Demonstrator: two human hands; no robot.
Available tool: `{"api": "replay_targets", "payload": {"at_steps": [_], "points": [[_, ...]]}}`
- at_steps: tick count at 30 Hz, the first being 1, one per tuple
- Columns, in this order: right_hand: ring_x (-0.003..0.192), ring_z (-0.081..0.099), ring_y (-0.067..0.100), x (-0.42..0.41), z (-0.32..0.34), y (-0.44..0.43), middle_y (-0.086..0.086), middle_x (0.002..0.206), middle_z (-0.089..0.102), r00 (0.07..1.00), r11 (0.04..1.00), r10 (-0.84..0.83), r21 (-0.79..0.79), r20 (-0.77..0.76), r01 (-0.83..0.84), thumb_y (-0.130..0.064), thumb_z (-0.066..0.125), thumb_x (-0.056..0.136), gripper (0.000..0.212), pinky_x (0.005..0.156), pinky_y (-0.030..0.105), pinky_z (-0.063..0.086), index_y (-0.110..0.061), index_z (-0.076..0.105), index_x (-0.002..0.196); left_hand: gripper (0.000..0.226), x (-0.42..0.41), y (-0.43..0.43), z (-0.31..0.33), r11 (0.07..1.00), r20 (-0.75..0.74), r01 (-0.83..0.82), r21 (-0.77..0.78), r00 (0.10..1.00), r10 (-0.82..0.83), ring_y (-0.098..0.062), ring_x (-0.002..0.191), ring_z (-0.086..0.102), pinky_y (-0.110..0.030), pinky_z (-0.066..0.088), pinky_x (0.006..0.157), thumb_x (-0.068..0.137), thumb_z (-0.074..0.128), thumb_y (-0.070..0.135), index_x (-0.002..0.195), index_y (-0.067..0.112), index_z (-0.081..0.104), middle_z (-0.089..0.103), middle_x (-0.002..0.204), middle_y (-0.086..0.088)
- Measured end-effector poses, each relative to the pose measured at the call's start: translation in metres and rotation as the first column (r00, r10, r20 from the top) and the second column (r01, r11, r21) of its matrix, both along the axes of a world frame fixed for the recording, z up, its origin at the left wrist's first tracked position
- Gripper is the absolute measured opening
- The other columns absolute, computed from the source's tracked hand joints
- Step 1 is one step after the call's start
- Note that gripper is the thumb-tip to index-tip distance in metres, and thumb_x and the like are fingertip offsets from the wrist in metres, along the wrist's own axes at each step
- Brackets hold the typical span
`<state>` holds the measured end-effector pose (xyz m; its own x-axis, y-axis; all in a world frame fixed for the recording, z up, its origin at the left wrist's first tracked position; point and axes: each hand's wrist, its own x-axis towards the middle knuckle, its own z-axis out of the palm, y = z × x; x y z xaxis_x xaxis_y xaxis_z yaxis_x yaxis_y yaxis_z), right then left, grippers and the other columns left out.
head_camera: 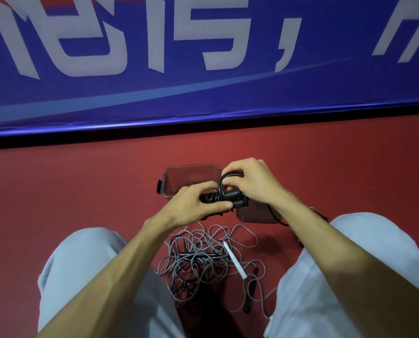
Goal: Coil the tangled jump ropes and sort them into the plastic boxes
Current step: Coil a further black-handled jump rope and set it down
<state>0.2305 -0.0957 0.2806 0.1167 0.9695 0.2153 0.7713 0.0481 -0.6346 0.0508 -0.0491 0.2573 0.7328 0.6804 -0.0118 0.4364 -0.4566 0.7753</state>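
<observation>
The left hand (pixel 198 206) grips the coiled black rope (pixel 214 197), lying left to right; the right hand (pixel 250 181) pinches its end loop. The clear box (pixel 191 175) sits just beyond, nearer the left hand.

Both hands (pixel 194 203) (pixel 248 182) grip a black rope (pixel 219 195) (coiled) over a box (pixel 191 176).

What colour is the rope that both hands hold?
Black. The rope shows best in the head view, the only one.
</observation>
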Motion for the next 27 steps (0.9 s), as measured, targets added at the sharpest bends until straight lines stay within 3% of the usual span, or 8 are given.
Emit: {"api": "replay_targets", "payload": {"at_steps": [3, 7, 9, 13, 17, 19, 22, 27], "points": [[0.075, 0.063, 0.007, 0.007, 0.003, 0.001, -0.005, 0.080, 0.071, 0.996, 0.998, -0.054, -0.037, -0.073, 0.051, -0.018, 0.075, 0.080, 0.009, 0.065, 0.009, 0.042, -0.017, 0.077, 0.089, 0.021, 0.003, -0.001, 0.002, 0.999, 0.031, -0.034, -0.006, 0.999, 0.034, -0.013, 0.065, 0.064, -0.029, 0.052, 0.067, 0.084, 0.071, 0.041, 0.104, 0.041, 0.071, 0.074, 0.081, 0.003], [0.035, 0.041, 0.008, 0.016, 0.005, 0.003, 0.004, 0.060, 0.059, 0.946, 0.987, -0.112, -0.143, -0.305, 0.071, -0.024, 0.071, 0.086, 0.009, 0.038, 0.015, 0.032, -0.017, 0.077, 0.087, 0.027, 0.001, 0.002, 0.009, 0.966, 0.235, -0.018, -0.258, 0.969, 0.081, -0.016, 0.070, 0.063, -0.027, 0.050, 0.062, 0.091, 0.062, 0.013, 0.102, 0.035, 0.073, 0.073, 0.087, -0.013], [0.035, 0.031, 0.008, 0.017, 0.006, 0.004, -0.002, 0.050, 0.045, 0.941, 0.985, -0.099, -0.165, -0.323, 0.047, -0.029, 0.062, 0.093, 0.025, 0.039, 0.017, 0.027, -0.012, 0.075, 0.082, 0.026, 0.001, 0.002, 0.013, 0.945, 0.287, -0.021, -0.326, 0.950, 0.120, -0.023, 0.074, 0.062, -0.031, 0.048, 0.066, 0.092, 0.060, 0.011, 0.100, 0.031, 0.075, 0.070, 0.089, -0.025], [0.042, 0.038, 0.007, 0.018, 0.012, 0.003, -0.001, 0.054, 0.046, 0.966, 0.984, -0.085, -0.175, -0.244, 0.042, -0.035, 0.046, 0.101, 0.044, 0.049, 0.024, 0.031, -0.014, 0.053, 0.064, 0.025, 0.001, -0.002, 0.021, 0.904, 0.387, -0.081, -0.420, 0.885, 0.259, -0.009, 0.063, 0.064, -0.018, 0.048, 0.054, 0.094, 0.054, 0.007, 0.102, 0.023, 0.071, 0.072, 0.078, 0.001], [0.047, 0.047, 0.009, 0.009, 0.016, 0.001, -0.008, 0.043, 0.048, 0.995, 0.988, -0.091, -0.131, -0.028, 0.087, -0.041, 0.040, 0.102, 0.050, 0.052, 0.027, 0.033, -0.014, 0.058, 0.064, 0.044, 0.002, 0.001, 0.020, 0.831, 0.430, -0.006, -0.556, 0.854, 0.294, -0.013, 0.085, 0.066, -0.034, 0.054, 0.078, 0.093, 0.053, 0.019, 0.124, 0.049, 0.060, 0.072, 0.102, 0.005], [0.043, 0.044, 0.010, 0.005, 0.017, 0.000, -0.010, 0.038, 0.049, 0.995, 0.989, -0.103, -0.107, -0.012, 0.101, -0.042, 0.038, 0.102, 0.052, 0.049, 0.027, 0.031, -0.015, 0.060, 0.063, 0.042, 0.002, 0.002, 0.020, 0.811, 0.449, 0.045, -0.583, 0.850, 0.275, -0.017, 0.088, 0.064, -0.042, 0.052, 0.086, 0.089, 0.052, 0.024, 0.124, 0.045, 0.063, 0.070, 0.103, 0.000], [0.042, 0.045, 0.011, 0.007, 0.018, 0.000, -0.004, 0.045, 0.050, 0.996, 0.993, -0.093, -0.079, -0.010, 0.092, -0.045, 0.037, 0.101, 0.055, 0.053, 0.027, 0.033, -0.016, 0.059, 0.059, 0.033, 0.002, 0.003, 0.024, 0.797, 0.485, 0.059, -0.601, 0.819, 0.305, -0.019, 0.084, 0.065, -0.035, 0.053, 0.077, 0.095, 0.050, 0.019, 0.120, 0.031, 0.068, 0.069, 0.102, -0.008], [0.052, 0.067, 0.017, 0.016, 0.014, -0.004, 0.004, 0.054, 0.059, 0.998, 0.965, 0.053, -0.258, 0.028, -0.044, -0.043, 0.039, 0.101, 0.041, 0.067, 0.032, 0.051, -0.020, 0.055, 0.071, 0.025, -0.001, 0.009, 0.025, 0.771, 0.490, -0.101, -0.629, 0.718, 0.494, -0.021, 0.073, 0.061, -0.026, 0.054, 0.056, 0.095, 0.058, 0.019, 0.116, 0.023, 0.071, 0.068, 0.092, -0.008]]}}
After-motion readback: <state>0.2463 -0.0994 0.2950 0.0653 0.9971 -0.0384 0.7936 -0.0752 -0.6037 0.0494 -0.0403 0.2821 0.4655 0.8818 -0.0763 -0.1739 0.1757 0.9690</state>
